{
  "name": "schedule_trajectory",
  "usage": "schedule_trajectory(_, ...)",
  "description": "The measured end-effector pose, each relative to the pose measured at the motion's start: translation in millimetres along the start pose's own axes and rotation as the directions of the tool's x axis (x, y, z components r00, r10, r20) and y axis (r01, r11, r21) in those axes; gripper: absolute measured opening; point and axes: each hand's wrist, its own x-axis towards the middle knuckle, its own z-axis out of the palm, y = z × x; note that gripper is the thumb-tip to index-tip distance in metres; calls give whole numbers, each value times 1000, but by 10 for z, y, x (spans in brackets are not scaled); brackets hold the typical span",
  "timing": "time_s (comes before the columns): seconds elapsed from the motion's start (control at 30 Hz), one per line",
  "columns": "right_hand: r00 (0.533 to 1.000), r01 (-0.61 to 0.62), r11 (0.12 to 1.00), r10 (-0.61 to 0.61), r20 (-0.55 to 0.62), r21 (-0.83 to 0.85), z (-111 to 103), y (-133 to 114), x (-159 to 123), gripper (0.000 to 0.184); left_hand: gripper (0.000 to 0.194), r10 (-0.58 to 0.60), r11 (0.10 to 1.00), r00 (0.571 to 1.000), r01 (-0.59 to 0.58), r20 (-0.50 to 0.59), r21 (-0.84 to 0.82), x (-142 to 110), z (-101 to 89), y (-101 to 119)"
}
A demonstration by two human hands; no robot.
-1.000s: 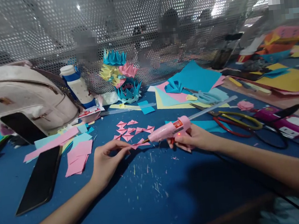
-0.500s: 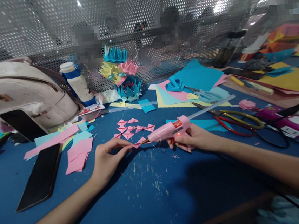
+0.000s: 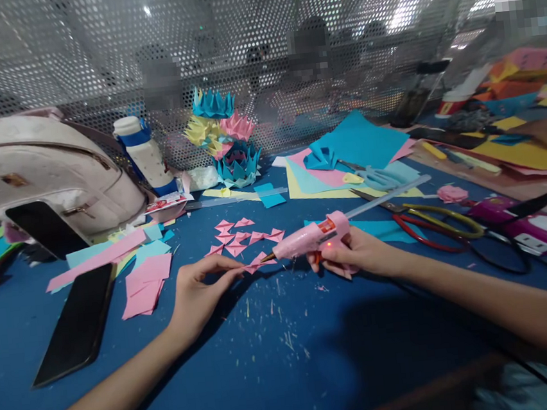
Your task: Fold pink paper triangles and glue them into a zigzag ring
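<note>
My right hand [image 3: 356,256] grips a pink hot glue gun [image 3: 311,237] with a clear glue stick sticking out behind it. Its nozzle points left at a small folded pink paper piece [image 3: 256,263] lying on the blue table [image 3: 278,353]. My left hand [image 3: 199,292] pinches that piece's near edge with thumb and fingers. Just behind it lie several more folded pink triangles [image 3: 242,234].
A black phone [image 3: 75,324], pink and blue paper scraps [image 3: 140,276], a white backpack [image 3: 48,175] and a bottle [image 3: 145,154] lie left. Paper flowers [image 3: 223,139] stand by a perforated screen. Coloured sheets [image 3: 346,153], scissors [image 3: 437,221] and a pink device [image 3: 517,223] lie right.
</note>
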Motion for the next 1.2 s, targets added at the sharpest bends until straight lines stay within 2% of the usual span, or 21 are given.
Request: schedule_trajectory(1.2,999,-42,997,40,-30,-59,54,-50,13,58,7,17,1000,999,-17,28,16,-2,-4,24)
